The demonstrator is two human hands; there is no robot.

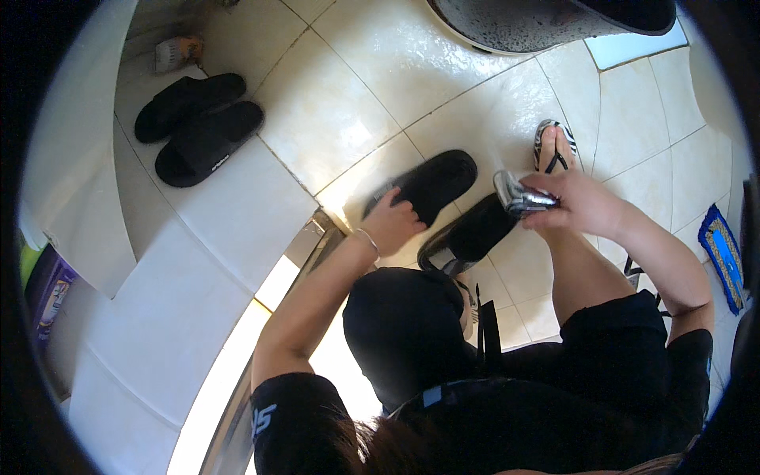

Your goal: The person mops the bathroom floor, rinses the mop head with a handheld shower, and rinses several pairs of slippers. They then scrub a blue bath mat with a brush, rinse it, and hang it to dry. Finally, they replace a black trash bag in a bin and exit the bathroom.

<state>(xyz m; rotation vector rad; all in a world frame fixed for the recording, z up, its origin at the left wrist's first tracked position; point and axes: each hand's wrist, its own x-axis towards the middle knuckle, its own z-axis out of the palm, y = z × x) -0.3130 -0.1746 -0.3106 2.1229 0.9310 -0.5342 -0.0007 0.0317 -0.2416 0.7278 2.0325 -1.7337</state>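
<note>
My left hand (393, 224) has its fingers curled at the strap end of a black slide sandal (445, 181). A second black slide sandal (481, 234) lies beside it on the tiles, its strap end close to my left knee. Between thumb and fingers, my right hand (561, 202) grips a silver shower head (522, 196), just above the heel end of that second sandal. A faint blurred streak, like water spray, rises from the shower head. Its underside and any hose are hidden.
Another pair of black slides (208, 142) rests at the left by a white curved panel (77, 148). A large dark tub (522, 29) stands at the top on wet tiles (356, 77). A blue-edged mop pad (723, 255) is at the right. My foot wears a patterned flip-flop (555, 145).
</note>
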